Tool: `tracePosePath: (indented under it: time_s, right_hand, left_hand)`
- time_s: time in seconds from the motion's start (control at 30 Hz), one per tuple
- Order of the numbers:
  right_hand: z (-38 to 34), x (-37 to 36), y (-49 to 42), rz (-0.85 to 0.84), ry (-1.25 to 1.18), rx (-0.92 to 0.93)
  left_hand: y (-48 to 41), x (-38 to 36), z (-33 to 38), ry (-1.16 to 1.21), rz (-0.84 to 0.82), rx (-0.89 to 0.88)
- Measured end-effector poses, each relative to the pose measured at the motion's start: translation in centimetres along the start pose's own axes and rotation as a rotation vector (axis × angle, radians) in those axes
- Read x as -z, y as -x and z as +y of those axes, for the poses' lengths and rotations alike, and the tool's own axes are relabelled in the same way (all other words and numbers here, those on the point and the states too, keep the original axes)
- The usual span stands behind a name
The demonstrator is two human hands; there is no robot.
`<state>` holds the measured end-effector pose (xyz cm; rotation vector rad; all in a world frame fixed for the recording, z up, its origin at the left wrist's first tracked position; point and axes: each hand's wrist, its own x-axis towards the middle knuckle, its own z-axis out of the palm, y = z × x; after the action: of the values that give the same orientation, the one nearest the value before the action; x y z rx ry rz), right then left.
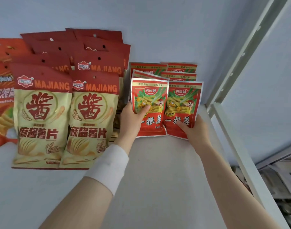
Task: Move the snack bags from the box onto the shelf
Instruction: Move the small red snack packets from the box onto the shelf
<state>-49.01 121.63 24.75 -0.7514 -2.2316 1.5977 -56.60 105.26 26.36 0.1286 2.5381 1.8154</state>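
The white shelf (158, 171) fills most of the view, with a pale back wall behind it and a perforated metal upright (240, 52) rising at its right end. On the left half of the shelf stand the big MAJIANG chip bags (91, 116), red on top and cream below, in two columns running back toward the shelf's rear wall. At the far left edge of the shelf, partly cut off, are orange chip bags (2, 100). On the right part of the shelf, just beside the MAJIANG chip bags, the small red snack bags (179, 75) stand in two columns, several deep toward the rear. The left front snack bag (151, 100) and the right front snack bag (182, 100) head these columns, side by side and touching, nearest the shelf's front. The left hand (131, 123) holds the left front snack bag at its lower left edge, its grip pinching the bag with the thumb across the printed face. The right hand (196, 129) holds the right front snack bag at its lower right corner, its grip likewise pinching with the thumb on the front. A white wristband (108, 167) wraps the left forearm over the shelf's front.
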Motion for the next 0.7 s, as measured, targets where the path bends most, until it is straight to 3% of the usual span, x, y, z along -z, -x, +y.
tracePosePath:
  time_s: [0.37, 0.7]
  right_hand:
    - [0.2, 0.0, -0.9, 0.057, 0.183, -0.02]
    - [0.1, 0.7, -0.4, 0.12, 0.281, -0.022]
  left_hand:
    - [0.1, -1.2, 0.1, -0.142, 0.232, -0.048]
    - [1.1, -0.7, 0.5, -0.46, 0.232, -0.168]
